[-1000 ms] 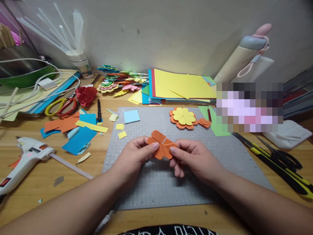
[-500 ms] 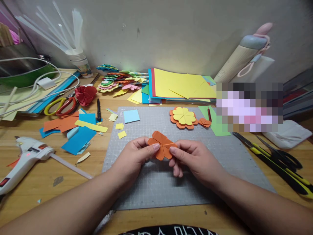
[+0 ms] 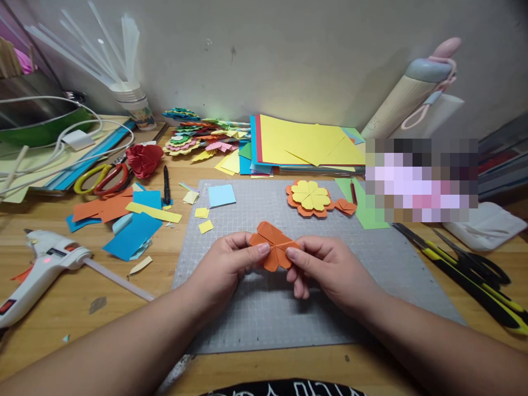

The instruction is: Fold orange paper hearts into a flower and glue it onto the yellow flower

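An orange folded paper flower (image 3: pixel 275 236) is held above the grey cutting mat (image 3: pixel 247 324). My left hand (image 3: pixel 231 256) pinches its left side, thumb on the front face. At its right edge my right hand (image 3: pixel 322 261) pinches it too, with the lower fingers curled beneath. Creases run out from the flower's middle. Farther back on the mat lies a layered yellow and orange paper flower (image 3: pixel 310 197), with a small orange folded piece (image 3: pixel 345 206) beside it. A light blue paper square (image 3: pixel 221 195) and small yellow squares (image 3: pixel 205 226) rest at the mat's upper left.
Left of the mat are a glue gun (image 3: pixel 49 269), orange and blue paper scraps (image 3: pixel 134 234), scissors (image 3: pixel 103 179) and a black pen (image 3: pixel 166 185). A yellow-black cutter (image 3: pixel 466 280) and black scissors (image 3: pixel 478 261) lie at right. Coloured sheets (image 3: pixel 305 140) stand behind.
The orange flower's lower petals have tilted down very slightly between my fingers. Both hands keep nearly the same place and grip.
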`<action>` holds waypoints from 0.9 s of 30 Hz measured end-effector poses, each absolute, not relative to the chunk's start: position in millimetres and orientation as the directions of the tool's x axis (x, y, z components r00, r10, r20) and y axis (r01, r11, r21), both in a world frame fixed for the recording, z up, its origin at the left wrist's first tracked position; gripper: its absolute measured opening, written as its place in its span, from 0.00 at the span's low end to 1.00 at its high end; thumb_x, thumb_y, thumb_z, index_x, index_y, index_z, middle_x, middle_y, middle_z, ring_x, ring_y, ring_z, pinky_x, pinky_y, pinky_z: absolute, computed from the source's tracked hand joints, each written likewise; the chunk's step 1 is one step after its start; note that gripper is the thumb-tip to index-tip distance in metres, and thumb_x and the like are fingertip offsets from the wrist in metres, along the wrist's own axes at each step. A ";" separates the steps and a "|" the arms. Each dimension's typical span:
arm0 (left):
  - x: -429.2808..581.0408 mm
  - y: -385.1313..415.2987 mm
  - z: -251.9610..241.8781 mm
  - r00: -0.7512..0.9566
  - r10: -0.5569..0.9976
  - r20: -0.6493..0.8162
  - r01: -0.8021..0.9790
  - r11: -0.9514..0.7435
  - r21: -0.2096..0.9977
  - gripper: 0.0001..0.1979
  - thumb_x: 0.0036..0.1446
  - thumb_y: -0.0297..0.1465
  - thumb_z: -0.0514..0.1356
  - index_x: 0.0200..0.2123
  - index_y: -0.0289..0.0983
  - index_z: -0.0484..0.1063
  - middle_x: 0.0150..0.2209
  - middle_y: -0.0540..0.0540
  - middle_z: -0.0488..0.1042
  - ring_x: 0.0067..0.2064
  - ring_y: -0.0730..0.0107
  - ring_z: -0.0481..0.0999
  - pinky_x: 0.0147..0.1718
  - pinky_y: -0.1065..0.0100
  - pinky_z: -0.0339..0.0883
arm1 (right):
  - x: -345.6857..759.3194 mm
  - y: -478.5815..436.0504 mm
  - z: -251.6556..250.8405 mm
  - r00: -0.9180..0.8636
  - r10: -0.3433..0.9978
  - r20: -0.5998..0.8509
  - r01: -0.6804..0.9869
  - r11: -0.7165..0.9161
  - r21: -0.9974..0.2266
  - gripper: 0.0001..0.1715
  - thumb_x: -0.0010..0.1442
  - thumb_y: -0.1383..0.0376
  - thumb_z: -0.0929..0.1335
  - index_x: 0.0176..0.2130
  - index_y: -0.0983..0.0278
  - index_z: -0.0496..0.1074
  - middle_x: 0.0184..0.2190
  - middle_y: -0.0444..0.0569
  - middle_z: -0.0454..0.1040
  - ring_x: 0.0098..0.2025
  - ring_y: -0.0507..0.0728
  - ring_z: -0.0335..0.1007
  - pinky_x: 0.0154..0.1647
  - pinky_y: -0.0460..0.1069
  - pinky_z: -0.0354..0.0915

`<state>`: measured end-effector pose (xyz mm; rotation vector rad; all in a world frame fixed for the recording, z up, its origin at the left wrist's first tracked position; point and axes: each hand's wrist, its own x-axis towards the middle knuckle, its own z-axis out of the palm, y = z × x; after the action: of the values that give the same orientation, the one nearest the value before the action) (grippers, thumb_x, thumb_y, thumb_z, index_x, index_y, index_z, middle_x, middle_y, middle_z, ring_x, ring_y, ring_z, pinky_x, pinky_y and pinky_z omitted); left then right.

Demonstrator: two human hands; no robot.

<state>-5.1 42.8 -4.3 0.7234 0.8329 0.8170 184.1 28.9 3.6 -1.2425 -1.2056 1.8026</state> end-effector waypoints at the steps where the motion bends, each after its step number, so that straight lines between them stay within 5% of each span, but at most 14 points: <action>1: -5.1 42.8 -4.4 0.420 0.840 -0.345 -0.327 0.494 0.806 0.10 0.48 0.34 0.68 0.24 0.33 0.75 0.25 0.49 0.75 0.27 0.75 0.67 0.31 0.71 0.57 | 184.2 28.7 3.4 -0.349 0.863 -0.365 0.003 -0.388 -0.922 0.20 0.57 0.51 0.70 0.28 0.66 0.70 0.20 0.43 0.72 0.18 0.48 0.68 0.19 0.43 0.65; 27: -5.5 42.4 -5.5 0.437 0.836 -0.333 -0.270 0.474 0.838 0.11 0.51 0.37 0.66 0.27 0.33 0.77 0.28 0.46 0.77 0.31 0.69 0.70 0.36 0.67 0.58 | 183.9 27.0 4.2 -0.341 0.880 -0.331 -0.041 -0.366 -0.930 0.18 0.59 0.54 0.69 0.28 0.65 0.70 0.21 0.43 0.73 0.18 0.47 0.68 0.19 0.42 0.65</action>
<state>-5.5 42.4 -5.5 0.7904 0.8449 0.7849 183.9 27.0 4.2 -1.2116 -1.1766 1.7814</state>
